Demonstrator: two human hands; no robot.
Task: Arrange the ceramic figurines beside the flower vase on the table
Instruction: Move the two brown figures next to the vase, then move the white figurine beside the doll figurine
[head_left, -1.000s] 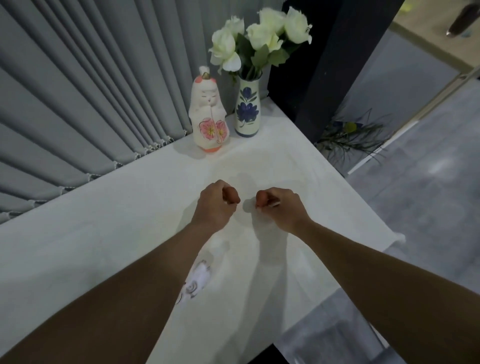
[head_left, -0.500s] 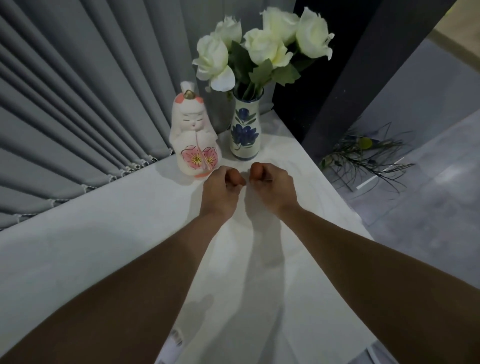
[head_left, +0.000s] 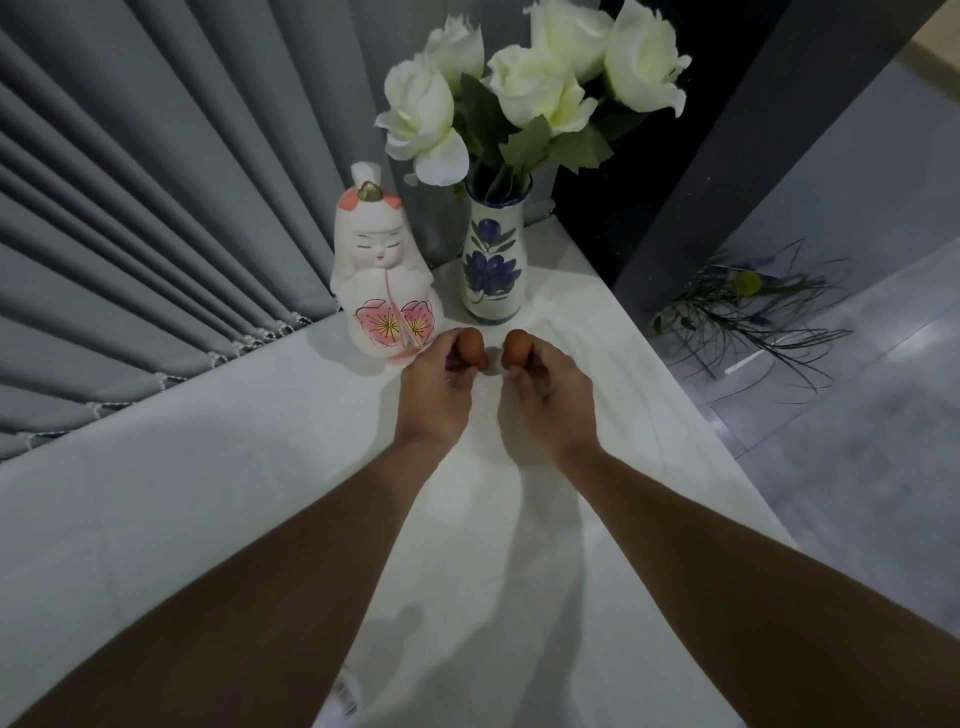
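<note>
A white ceramic doll figurine (head_left: 384, 280) with pink flowers stands at the table's far corner. It is just left of the blue-flowered vase (head_left: 493, 265) holding white roses (head_left: 524, 83). My left hand (head_left: 436, 395) and my right hand (head_left: 550, 395) hover side by side in front of them, just above the table. Each fist is closed on a small reddish-brown rounded piece, the left piece (head_left: 470, 346) and the right piece (head_left: 516, 347); most of each is hidden by fingers. The left hand is very near the doll's base.
The white table (head_left: 156, 519) runs along grey curtains (head_left: 156, 208) on the left. Its right edge drops to a grey floor with a leafy sprig (head_left: 753, 306). A dark pillar (head_left: 727, 156) stands behind the vase. A bit of another white patterned item (head_left: 345, 693) shows under my left forearm.
Both hands have moved forward across the table from its middle to just in front of the doll and vase, still closed on the brown pieces. The view has moved closer too.
</note>
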